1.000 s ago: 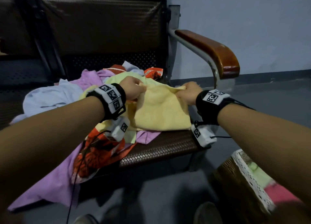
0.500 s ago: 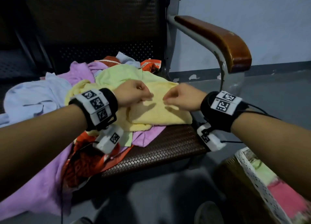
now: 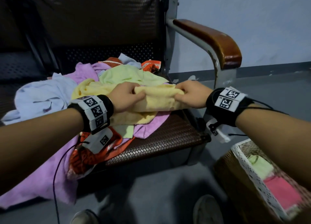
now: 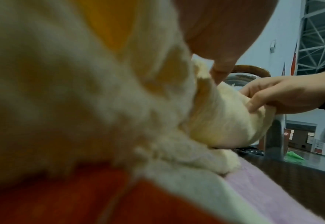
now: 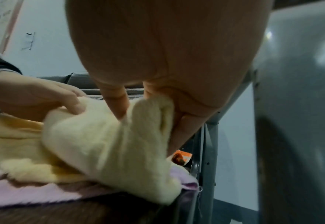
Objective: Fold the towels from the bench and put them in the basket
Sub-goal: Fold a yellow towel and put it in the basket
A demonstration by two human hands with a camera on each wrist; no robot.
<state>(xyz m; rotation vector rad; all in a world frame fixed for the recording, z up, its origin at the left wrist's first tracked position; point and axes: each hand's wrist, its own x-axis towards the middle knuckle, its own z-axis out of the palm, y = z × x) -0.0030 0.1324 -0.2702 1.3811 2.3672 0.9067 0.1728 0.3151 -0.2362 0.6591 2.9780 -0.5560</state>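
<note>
Nearest, at the lower right on the floor, stands the wicker basket [image 3: 225, 170] with its white lace rim; folded towels, one light green [image 3: 260, 167] and one pink [image 3: 284, 195], lie inside it. Beyond it is the bench [image 3: 168, 138], its woven brown seat bare along the front right corner. A purple towel [image 3: 42, 181] hangs over the front edge at the left, with an orange patterned towel [image 3: 87, 158] on top of it. Above the middle of the seat both hands hold the yellow towel [image 3: 159, 99], which is partly folded and lifted off the pile: the left hand [image 3: 125, 96] has thumb and fingers closed on its left end, the right hand [image 3: 191, 95] pinches its right end. In the right wrist view the fingers [image 5: 117, 103] seem to press into a fold, though blur hides the detail. Behind, towards the backrest, lie a light green towel [image 3: 127, 74] and, further left, a pale blue one [image 3: 43, 94]. The wooden armrest [image 3: 212, 38] rises at the right end.
</note>
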